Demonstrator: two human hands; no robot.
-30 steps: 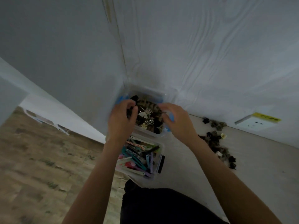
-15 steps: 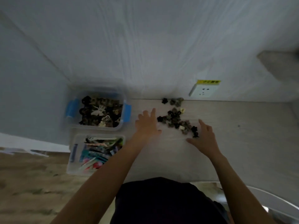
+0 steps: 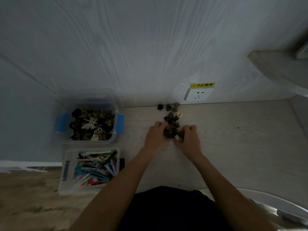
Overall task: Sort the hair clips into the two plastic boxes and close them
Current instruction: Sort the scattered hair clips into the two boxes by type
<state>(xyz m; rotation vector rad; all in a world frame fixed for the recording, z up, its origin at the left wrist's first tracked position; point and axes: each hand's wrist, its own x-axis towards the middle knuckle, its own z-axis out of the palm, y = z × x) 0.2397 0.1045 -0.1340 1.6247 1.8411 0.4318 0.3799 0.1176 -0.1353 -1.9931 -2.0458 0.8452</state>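
Observation:
A pile of small dark claw clips (image 3: 171, 121) lies on the desk by the back wall. My left hand (image 3: 155, 136) and my right hand (image 3: 189, 139) cup the near end of that pile from both sides, fingers curled around a bunch of clips. To the left stands a clear box with blue latches (image 3: 120, 124), lidless and full of dark claw clips. In front of it stands a second clear box (image 3: 65, 185), lidless, holding long colourful flat clips.
A white wall socket (image 3: 199, 94) with a yellow label sits just behind the pile. The light wooden desk (image 3: 241, 139) stretches to the right. A shelf (image 3: 275, 67) juts out at the upper right. Wooden floor (image 3: 25, 197) shows beyond the desk's left edge.
Both hands left the blue-latched box, moved right to the loose pile and closed in on it from either side. The camera view swung right with them.

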